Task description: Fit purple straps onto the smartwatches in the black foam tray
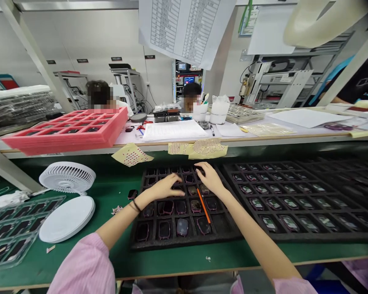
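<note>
White desk fan (67, 177), pink foam tray (58, 143), yellow sticker sheet (131, 155)

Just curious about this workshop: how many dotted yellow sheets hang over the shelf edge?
3. One yellow dotted sheet hangs leftmost; a second and third overlap to its right, all beyond the black foam tray. Another could hide behind the overlap.

Both bare arms reach out and forward from the bottom of the view. The left arm (122, 222) slants in from the lower left, and the right arm (248, 232) slants in from the lower right. The left hand (165, 187) lies palm down with its fingers pointing toward the right hand (209, 178). The right hand's fingers curl down. The two hands are close but not touching. It is hard to tell if either hand holds something small.
</note>
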Tool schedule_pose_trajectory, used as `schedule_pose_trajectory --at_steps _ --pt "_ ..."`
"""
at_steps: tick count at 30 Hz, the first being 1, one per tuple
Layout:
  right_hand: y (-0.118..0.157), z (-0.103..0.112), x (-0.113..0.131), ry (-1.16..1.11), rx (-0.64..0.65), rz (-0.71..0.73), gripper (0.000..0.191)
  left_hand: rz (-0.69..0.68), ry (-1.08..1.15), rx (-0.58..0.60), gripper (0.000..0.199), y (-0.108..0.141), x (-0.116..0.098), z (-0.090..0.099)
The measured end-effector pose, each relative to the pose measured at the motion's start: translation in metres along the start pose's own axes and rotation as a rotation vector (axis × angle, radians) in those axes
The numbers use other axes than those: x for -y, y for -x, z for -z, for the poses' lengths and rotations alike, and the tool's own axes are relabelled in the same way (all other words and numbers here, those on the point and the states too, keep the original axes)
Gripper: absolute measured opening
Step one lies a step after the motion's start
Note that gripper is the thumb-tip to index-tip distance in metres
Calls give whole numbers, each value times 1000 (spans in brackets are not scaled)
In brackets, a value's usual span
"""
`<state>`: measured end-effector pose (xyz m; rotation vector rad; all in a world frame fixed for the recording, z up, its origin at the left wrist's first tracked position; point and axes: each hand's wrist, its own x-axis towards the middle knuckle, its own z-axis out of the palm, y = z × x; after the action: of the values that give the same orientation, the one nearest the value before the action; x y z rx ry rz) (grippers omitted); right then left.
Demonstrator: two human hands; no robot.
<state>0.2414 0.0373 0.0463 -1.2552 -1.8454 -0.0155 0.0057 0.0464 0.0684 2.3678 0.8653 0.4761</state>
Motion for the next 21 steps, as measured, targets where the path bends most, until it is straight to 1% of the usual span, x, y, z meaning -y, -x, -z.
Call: schedule_pose_trajectory --at_steps 1,3,5,7,9,11,15,18,21 --pt "-4 -2 -4 10 -46 -16 24 28 119 -111 50 -19 0 -1" --pt "-10 -4 -14 32 -119 -45 25 185 419 -304 56 -56 2 -5" --pt "-15 -5 -23 54 -162 -68 27 272 523 -348 61 -88 3 -11" --pt "-16 -2 -31 75 -198 -87 28 308 592 -328 59 -110 5 -18" --pt "-16 2 -39 97 -227 -98 29 313 679 -301 52 -123 6 -24" --pt "-14 6 -44 115 -245 -100 30 296 764 -291 46 -130 6 -30" --pt "-13 12 -49 142 -249 -82 31 231 908 -321 49 -141 -1 -43" --pt "-15 11 -49 161 -244 -66 30 209 966 -388 50 -151 -7 -51" --pt "-18 9 -46 179 -237 -44 30 208 962 -495 45 -158 -12 -54"
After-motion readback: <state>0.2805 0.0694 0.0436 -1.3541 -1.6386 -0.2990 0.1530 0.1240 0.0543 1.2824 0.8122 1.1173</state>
